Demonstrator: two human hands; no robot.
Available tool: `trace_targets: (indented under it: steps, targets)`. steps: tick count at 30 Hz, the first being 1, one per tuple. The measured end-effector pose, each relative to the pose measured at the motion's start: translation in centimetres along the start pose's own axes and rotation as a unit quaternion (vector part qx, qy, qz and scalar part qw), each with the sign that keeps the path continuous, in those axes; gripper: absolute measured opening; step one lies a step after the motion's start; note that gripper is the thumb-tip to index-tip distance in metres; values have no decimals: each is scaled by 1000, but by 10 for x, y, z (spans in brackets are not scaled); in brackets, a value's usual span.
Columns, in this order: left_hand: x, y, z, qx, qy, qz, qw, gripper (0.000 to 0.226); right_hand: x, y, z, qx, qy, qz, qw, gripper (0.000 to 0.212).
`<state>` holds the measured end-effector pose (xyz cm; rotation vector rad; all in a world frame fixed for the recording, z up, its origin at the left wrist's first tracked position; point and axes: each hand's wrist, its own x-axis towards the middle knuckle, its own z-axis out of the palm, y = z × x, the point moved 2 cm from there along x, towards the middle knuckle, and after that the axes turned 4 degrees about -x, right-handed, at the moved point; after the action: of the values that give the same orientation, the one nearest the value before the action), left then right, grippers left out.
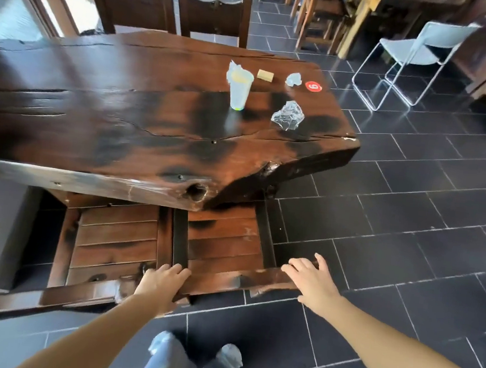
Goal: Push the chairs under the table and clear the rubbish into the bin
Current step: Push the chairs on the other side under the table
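Observation:
A dark wooden chair (223, 247) stands at the near side of the heavy wooden table (122, 130), its slatted seat partly under the top. My left hand (164, 280) grips the left end of its top rail. My right hand (310, 276) lies on the rail's right end, fingers spread. A second chair (118, 237) sits beside it on the left. On the table's right part lie a clear plastic cup (239, 90) stuffed with wrapping, a crumpled clear plastic wrapper (288, 115), a smaller crumpled piece (294, 79) and a small tan block (265, 75).
Two more wooden chairs (213, 15) stand at the table's far side. A red round sticker (313, 86) marks the table corner. A white metal folding chair (408, 57) stands on the dark tiled floor at the right, with more wooden furniture behind. No bin is in view.

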<state>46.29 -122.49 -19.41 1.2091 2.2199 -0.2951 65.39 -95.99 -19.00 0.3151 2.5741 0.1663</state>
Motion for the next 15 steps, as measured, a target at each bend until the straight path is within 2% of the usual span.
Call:
trace_targets:
  steps: [3, 9, 15]
  targets:
    - [2, -3, -1, 0, 6, 21, 1000, 60, 5, 6, 4, -24, 24, -11, 999, 81]
    - [6, -9, -1, 25, -7, 38, 999, 68, 11, 16, 20, -46, 84, -39, 995, 95]
    - [18, -14, -11, 46, -15, 38, 998, 71, 23, 25, 11, -50, 89, -42, 994, 91]
